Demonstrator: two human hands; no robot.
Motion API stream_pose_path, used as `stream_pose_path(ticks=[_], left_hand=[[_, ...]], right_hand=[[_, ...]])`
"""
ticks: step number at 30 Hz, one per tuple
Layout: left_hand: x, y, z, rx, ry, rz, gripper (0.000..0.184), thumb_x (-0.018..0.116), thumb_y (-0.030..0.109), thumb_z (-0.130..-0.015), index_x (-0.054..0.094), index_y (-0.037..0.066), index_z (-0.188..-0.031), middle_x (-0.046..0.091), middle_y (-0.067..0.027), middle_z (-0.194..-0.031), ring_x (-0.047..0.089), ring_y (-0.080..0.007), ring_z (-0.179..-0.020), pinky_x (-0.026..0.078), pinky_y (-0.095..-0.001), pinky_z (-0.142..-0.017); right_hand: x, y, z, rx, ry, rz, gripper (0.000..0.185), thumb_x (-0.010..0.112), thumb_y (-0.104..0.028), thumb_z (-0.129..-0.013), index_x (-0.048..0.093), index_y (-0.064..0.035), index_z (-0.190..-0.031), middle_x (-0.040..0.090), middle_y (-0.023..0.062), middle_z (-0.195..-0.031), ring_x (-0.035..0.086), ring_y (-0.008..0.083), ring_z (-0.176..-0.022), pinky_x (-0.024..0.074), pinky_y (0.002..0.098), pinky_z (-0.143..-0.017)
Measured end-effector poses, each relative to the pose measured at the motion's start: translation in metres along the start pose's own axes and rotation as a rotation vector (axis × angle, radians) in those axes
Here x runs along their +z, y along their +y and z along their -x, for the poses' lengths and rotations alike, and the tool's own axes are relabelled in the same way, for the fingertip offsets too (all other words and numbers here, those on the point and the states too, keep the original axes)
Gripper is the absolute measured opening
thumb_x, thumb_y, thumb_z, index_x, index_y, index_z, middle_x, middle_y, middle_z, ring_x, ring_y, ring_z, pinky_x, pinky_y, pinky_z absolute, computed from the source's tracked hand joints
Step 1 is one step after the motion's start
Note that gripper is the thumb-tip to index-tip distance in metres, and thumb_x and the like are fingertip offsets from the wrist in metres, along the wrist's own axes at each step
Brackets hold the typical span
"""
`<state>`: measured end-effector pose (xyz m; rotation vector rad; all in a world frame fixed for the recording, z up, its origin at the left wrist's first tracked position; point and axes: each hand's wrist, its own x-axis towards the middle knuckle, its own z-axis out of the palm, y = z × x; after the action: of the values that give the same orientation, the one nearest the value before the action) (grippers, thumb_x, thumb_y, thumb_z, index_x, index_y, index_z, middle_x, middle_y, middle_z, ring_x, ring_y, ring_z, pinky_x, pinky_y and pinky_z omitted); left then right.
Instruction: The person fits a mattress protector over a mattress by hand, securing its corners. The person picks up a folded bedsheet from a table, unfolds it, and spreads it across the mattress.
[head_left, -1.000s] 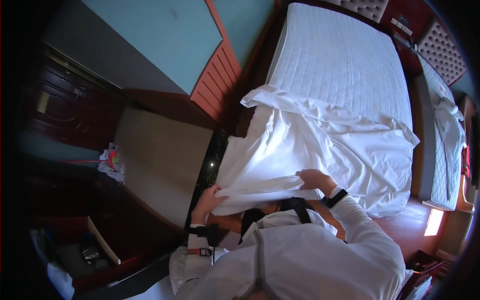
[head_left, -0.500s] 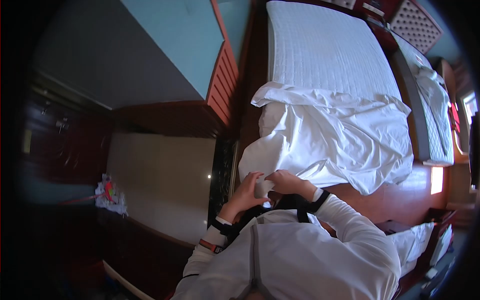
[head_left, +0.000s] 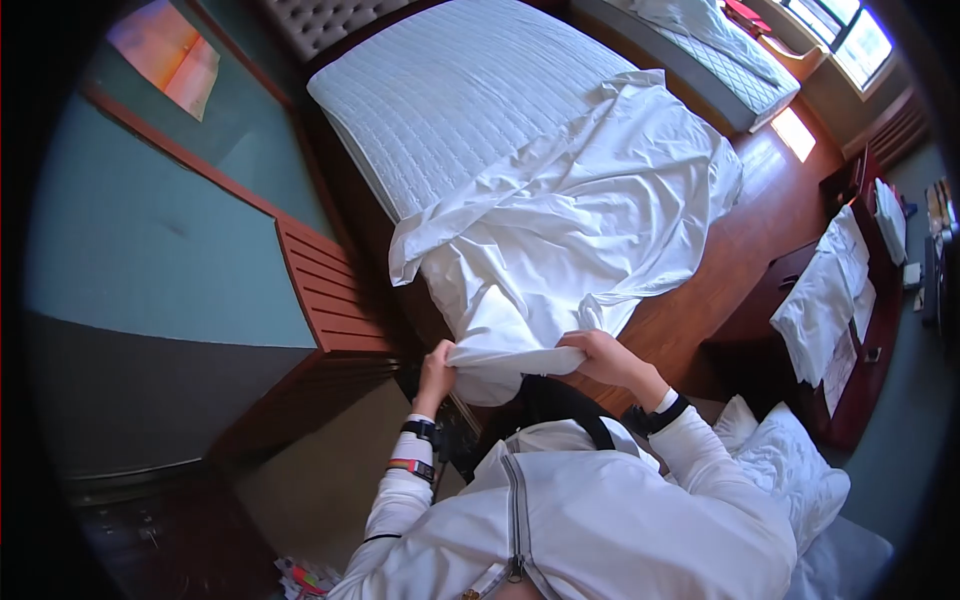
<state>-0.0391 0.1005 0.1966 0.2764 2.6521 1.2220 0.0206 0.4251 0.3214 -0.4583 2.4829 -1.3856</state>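
Observation:
A crumpled white sheet (head_left: 590,210) covers the foot half of a quilted white mattress (head_left: 470,90). Its near edge is stretched between my two hands, close in front of my body. My left hand (head_left: 437,374) is closed on the edge at one side. On the other side my right hand (head_left: 603,357) pinches the same edge, fingers pressed together. Between them the cloth hangs in a short band, with loose folds running back onto the bed.
Pillows (head_left: 785,470) lie at the lower right, near a dark red desk (head_left: 870,380) with white cloth on it. A second bed (head_left: 720,75) stands at the top right. A slatted red-brown panel (head_left: 325,285) juts out at left.
The view has swung to the right, bringing the desk and pillows in. My hands were close together half a second ago; now they are apart with the sheet's edge taut between them.

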Motion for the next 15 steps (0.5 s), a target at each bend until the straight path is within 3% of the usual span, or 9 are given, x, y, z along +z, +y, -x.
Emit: stream_pose_path(ticks=[4,9,15], left_hand=[[-0.066,0.001,-0.002,-0.011,-0.047,0.002,0.009,0.060,0.007,-0.079,0.053,0.005,-0.085,0.060,-0.0190,-0.073,0.061,-0.0389,-0.075,0.046,-0.0404,-0.059],[-0.125,0.045,0.027,0.180,-0.185,-0.078,0.020,0.067,0.007,-0.073,0.054,0.005,-0.087,0.061,-0.0180,-0.075,0.062,-0.0366,-0.077,0.047,-0.0369,-0.061],[-0.148,0.053,0.069,0.326,-0.480,-0.173,0.028,0.063,0.014,-0.073,0.056,0.006,-0.099,0.063,-0.0209,-0.083,0.060,-0.0405,-0.083,0.048,-0.0414,-0.067]], right_hand=[[0.012,0.010,-0.009,-0.025,0.113,0.096,0.033,0.055,0.003,-0.063,0.062,-0.0007,-0.095,0.063,0.0194,-0.087,0.059,0.0383,-0.085,0.0471,0.0405,-0.077],[0.012,-0.021,0.004,0.058,0.259,0.028,0.034,0.054,0.004,-0.063,0.062,-0.0019,-0.095,0.063,0.0192,-0.086,0.058,0.0384,-0.085,0.0471,0.0400,-0.076],[0.045,-0.076,0.045,0.166,0.520,-0.018,0.026,0.059,0.000,-0.067,0.063,-0.0031,-0.092,0.064,0.0160,-0.084,0.060,0.0340,-0.083,0.0472,0.0390,-0.073]])
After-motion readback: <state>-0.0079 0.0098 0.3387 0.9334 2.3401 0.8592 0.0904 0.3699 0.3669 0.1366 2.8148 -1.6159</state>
